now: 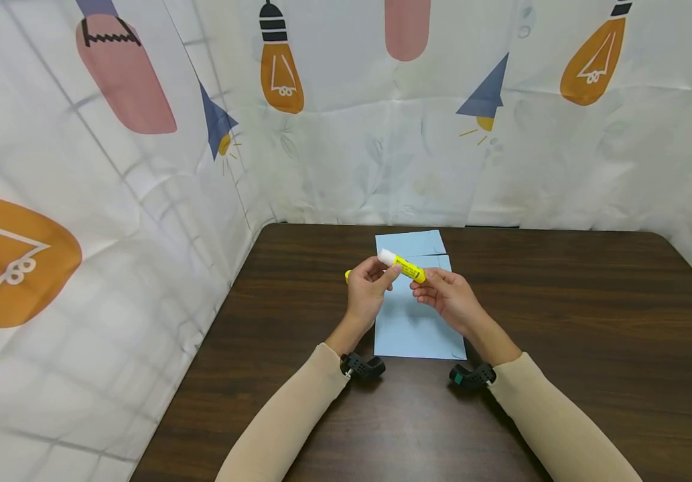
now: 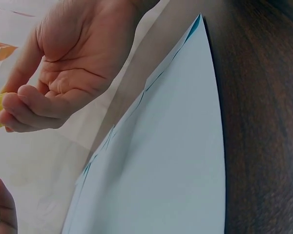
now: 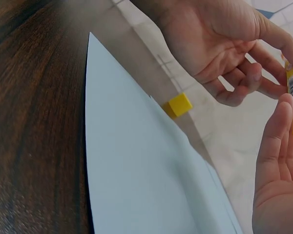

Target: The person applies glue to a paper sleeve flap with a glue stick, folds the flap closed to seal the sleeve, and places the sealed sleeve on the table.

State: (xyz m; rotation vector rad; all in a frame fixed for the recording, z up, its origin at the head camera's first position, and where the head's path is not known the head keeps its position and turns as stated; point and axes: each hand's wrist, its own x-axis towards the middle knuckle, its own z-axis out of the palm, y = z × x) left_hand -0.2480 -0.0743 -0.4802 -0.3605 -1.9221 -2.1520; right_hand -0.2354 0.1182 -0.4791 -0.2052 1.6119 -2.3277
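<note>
Both hands hold a yellow glue stick (image 1: 412, 269) above a light blue envelope (image 1: 418, 335), its white end pointing up and to the left. My left hand (image 1: 365, 288) pinches it near the white end with thumb and fingers. At the opposite, yellow end, the fingertips of my right hand (image 1: 449, 298) grip it. The envelope lies on the table with its flap (image 1: 408, 242) folded out at the far end. In the right wrist view a yellow cap (image 3: 180, 104) stands beyond the envelope's edge; the left hand partly covers it from above.
The dark wooden table (image 1: 563, 348) stretches out on both sides of the envelope. A white patterned curtain (image 1: 370, 167) hangs behind the table and along its left side. Each wrist carries a black band (image 1: 362, 366).
</note>
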